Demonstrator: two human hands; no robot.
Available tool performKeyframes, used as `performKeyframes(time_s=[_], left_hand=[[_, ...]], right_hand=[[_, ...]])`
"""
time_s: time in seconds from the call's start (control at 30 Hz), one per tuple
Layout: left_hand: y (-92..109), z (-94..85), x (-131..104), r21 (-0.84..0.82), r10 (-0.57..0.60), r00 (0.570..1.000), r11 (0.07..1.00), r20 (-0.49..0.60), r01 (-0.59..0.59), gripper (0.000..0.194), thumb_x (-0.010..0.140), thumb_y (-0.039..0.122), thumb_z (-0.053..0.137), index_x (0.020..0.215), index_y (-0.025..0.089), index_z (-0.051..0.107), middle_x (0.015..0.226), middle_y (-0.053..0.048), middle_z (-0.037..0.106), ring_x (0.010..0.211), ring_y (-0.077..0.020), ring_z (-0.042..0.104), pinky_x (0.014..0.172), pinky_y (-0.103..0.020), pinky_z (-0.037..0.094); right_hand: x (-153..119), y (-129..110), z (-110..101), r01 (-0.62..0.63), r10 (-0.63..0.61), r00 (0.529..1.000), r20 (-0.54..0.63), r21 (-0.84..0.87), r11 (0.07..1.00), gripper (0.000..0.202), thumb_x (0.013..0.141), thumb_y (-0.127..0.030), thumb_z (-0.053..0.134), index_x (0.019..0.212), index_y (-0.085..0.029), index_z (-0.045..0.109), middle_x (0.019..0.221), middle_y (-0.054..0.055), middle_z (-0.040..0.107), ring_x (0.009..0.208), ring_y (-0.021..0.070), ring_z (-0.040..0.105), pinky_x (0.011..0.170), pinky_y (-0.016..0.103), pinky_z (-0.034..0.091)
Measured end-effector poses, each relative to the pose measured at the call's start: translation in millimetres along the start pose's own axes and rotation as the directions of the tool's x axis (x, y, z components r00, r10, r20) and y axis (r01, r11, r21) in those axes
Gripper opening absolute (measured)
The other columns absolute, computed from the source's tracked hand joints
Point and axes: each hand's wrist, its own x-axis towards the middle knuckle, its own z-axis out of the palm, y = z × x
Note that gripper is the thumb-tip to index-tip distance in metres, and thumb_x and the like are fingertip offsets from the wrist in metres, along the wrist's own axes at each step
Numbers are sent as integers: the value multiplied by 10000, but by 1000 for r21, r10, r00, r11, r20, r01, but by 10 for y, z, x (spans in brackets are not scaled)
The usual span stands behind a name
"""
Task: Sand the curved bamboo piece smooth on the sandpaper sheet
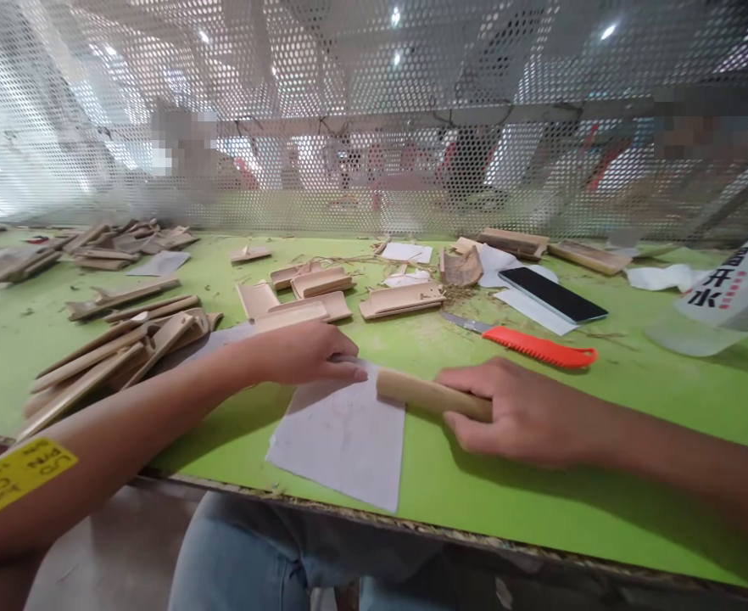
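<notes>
My right hand [523,413] is wrapped round a pale, rounded bamboo piece [421,394]. The bamboo points left, its far end over the top right corner of a white paper sheet [345,437]. Beyond that end, my left hand [307,352] rests at the sheet's upper edge, thumb and curled fingers close together; what lies between them is hidden. Just beyond my right hand lies an orange-handled knife [539,347] with its blade showing to the left. Several split bamboo pieces [403,301] lie behind my left hand.
A pile of bamboo strips [116,356] sits by my left forearm, with more bamboo [129,242] at the far left. A black phone [555,294] lies on papers beyond the knife. A translucent bottle [717,297] stands right. A perforated metal screen [361,127] borders the green table [667,509].
</notes>
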Motion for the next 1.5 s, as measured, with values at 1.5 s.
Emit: performKeyframes(time_s=[1.5], left_hand=[[-14,0,-2,14,-29,1000,999,0,29,458,994,542,496,685,203,484,603,30,490,548,-116,411,537,-300,245]], right_hand=[[-6,-33,14,0,0,1000,-6,-8,1000,173,835,-297,572,709,-221,481,617,-49,470,555,132,416,502,295,257]])
